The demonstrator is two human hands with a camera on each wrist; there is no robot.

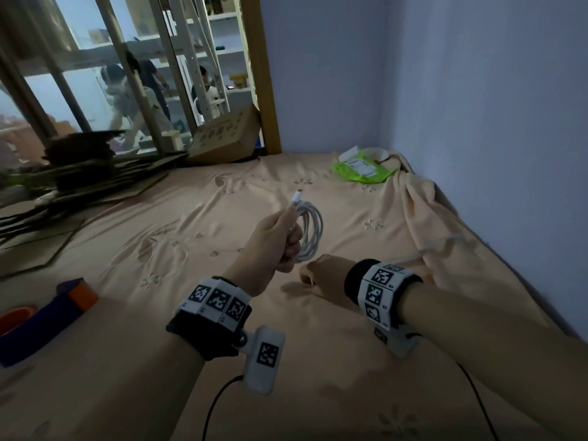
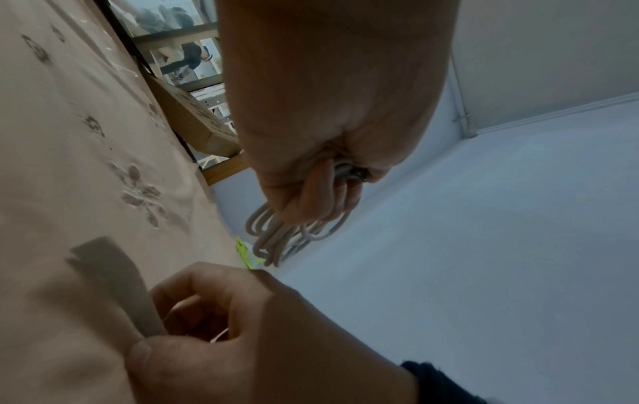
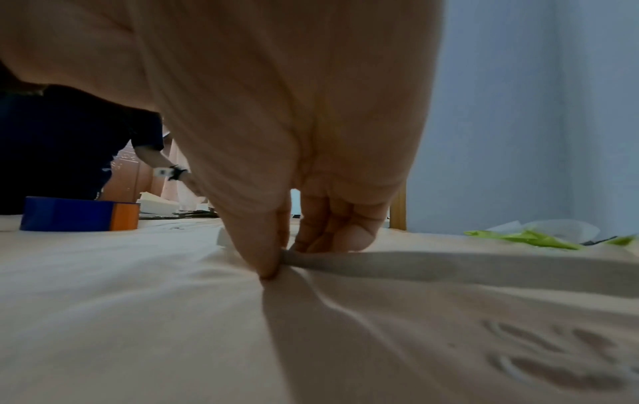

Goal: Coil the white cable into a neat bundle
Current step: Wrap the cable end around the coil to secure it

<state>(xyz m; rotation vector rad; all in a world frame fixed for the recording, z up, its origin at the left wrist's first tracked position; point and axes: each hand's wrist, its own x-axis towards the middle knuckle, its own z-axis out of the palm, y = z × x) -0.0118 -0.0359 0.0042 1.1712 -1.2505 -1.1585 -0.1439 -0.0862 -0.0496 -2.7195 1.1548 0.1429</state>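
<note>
My left hand [image 1: 276, 241] has its fingers [image 2: 313, 191] curled tight round the white cable [image 1: 308, 232], which is gathered into several loops; the loops hang out past the knuckles, held up off the bed, and one plug end [image 1: 297, 195] sticks up above the thumb. From the left wrist view the strands [image 2: 276, 235] droop below the closed fist.

My right hand [image 1: 319, 276] is lower, down on the peach bedsheet [image 1: 197, 345], just beside and below the coil but not touching it. Its thumb [image 3: 257, 246] and the other fingertips [image 3: 332, 232] press together at the fabric, and a thin pale strand shows between them in the left wrist view (I cannot tell for sure whether they pinch the cable's loose end or only the sheet).

Outward from there: a loose run of white cable [image 1: 442, 245] lies across the rumpled fold of sheet to the right. A green packet [image 1: 362, 168] sits near the far corner by the wall. To my left there is a blue and orange box [image 1: 47, 316] near the edge, with a stack of flattened cardboard [image 1: 79, 173] beyond it and a cardboard box [image 1: 226, 135] leaning at the wooden post [image 1: 264, 74].
</note>
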